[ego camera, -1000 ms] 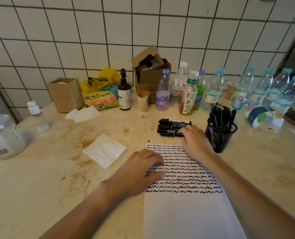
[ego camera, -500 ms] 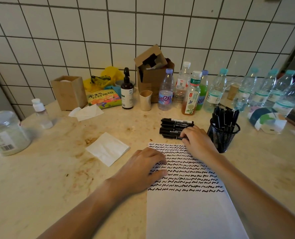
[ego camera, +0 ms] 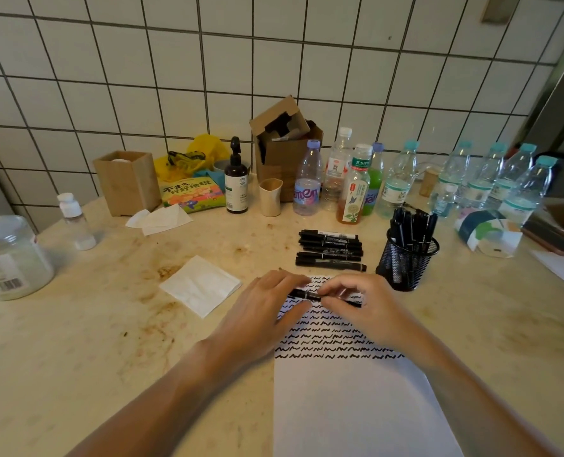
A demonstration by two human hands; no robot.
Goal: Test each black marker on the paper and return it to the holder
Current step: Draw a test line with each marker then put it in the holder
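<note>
Both hands meet over the top of the scribbled paper (ego camera: 350,407), just in front of the mesh pen holder (ego camera: 407,260); between them lies one black marker (ego camera: 310,295), held level across the sheet. The left hand (ego camera: 267,311) pinches its left end, probably the cap; the right hand (ego camera: 361,306) curls its fingers round the barrel, whose far tip pokes out on the holder side.

By my judgement the marker is light, stiff and smooth plastic, so it should not bend but may slip or roll if let go; best gripped mid-barrel with one hand while the other pulls the cap straight off along its length.

The untested markers (ego camera: 330,250) lie in a row on the table (ego camera: 109,341) just left of the holder; other markers stand upright inside it.
</note>
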